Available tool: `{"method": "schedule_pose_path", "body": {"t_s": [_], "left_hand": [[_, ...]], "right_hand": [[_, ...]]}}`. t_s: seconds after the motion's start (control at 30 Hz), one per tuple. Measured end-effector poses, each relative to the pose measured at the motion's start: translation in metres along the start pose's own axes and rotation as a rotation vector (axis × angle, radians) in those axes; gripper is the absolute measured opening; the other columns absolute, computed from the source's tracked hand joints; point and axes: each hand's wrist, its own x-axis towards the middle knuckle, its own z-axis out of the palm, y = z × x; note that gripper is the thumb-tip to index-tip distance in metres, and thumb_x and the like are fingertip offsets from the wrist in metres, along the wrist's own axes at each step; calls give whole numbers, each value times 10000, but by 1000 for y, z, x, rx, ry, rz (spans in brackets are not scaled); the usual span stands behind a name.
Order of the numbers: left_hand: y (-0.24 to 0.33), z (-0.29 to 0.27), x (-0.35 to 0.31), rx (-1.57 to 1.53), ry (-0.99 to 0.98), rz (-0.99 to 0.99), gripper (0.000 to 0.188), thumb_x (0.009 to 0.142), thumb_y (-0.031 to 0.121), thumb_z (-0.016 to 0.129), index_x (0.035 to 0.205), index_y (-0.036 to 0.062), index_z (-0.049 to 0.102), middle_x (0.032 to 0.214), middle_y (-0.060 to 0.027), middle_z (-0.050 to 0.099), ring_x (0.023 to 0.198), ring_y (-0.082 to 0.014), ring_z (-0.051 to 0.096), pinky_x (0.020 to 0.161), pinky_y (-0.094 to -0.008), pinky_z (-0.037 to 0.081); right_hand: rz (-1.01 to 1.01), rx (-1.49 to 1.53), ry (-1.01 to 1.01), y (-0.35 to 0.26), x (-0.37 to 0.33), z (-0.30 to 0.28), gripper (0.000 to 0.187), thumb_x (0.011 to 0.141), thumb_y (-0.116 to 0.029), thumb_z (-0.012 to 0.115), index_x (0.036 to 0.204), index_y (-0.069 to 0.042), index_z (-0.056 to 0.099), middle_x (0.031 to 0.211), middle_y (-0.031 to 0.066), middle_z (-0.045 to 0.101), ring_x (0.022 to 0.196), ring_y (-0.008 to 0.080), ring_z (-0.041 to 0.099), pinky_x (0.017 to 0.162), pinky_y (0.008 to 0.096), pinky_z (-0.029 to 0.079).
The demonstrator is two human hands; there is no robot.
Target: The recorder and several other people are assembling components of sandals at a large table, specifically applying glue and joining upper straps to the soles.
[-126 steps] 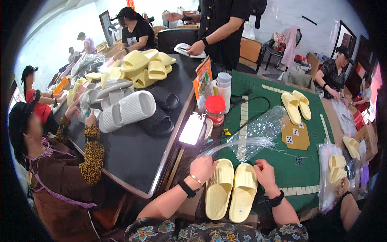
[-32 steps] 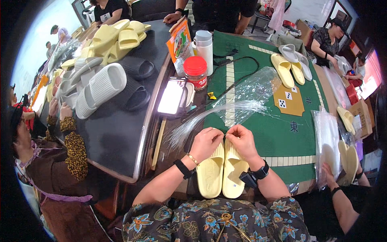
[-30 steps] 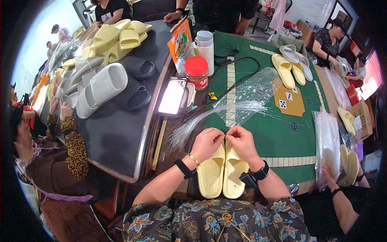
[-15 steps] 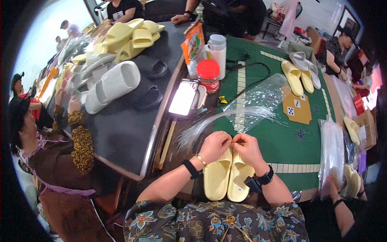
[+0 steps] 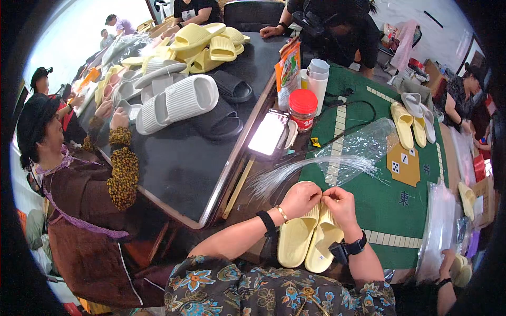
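In the head view, the main risk, by judgement, is misalignment: a sideways tug by the left hand (image 5: 301,200) or the right hand (image 5: 340,206) can swing the left slipper (image 5: 293,243) and the right slipper (image 5: 319,246) apart, since neither hand pins the heel ends. A second risk is tangling: the loose clear strands (image 5: 278,176) lie just beyond the hands, partly across the plastic bag (image 5: 363,143), and a careless reach can scatter them. A black box (image 5: 339,254) on the right wrist may also catch the right slipper's edge; contact cannot be confirmed. The pale yellow slippers lie side by side, soles down, toes away from the person, on the worktop (image 5: 254,209). Both hands' fingers are pinched and meet above the strap ends, over the gap between the slippers. Whether they grasp a strand cannot be told.
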Motion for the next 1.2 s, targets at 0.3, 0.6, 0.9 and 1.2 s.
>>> {"method": "schedule_pose_path", "body": {"t_s": [0.3,0.6,0.9,1.2], "left_hand": [[14,-2,3,-175,46,-220,137,833,136,612,803,8,648,779,-147,633,780,-321,622,713,-395,489],[6,-1,1,-170,15,-168,105,842,98,627,858,-5,638,783,-130,622,678,-255,612,617,-331,482],[6,-2,2,-189,-7,-143,91,831,76,614,833,-14,623,764,-144,605,683,-287,601,620,-350,479],[2,-1,1,-151,-3,-93,92,809,89,624,799,-2,612,772,-142,606,731,-313,602,653,-375,483]], "right_hand": [[32,365,150,5,1,9,59,820,-18,662,866,17,648,763,-7,638,670,45,561,619,214,465],[41,290,125,13,2,7,48,829,-25,657,862,7,642,757,-21,624,670,32,553,608,200,455],[95,250,-7,7,3,3,48,822,-29,640,853,7,644,722,-34,608,643,28,537,589,201,444],[76,144,-19,4,3,4,41,813,-19,623,833,15,634,721,-23,613,659,35,545,596,208,445]]}}
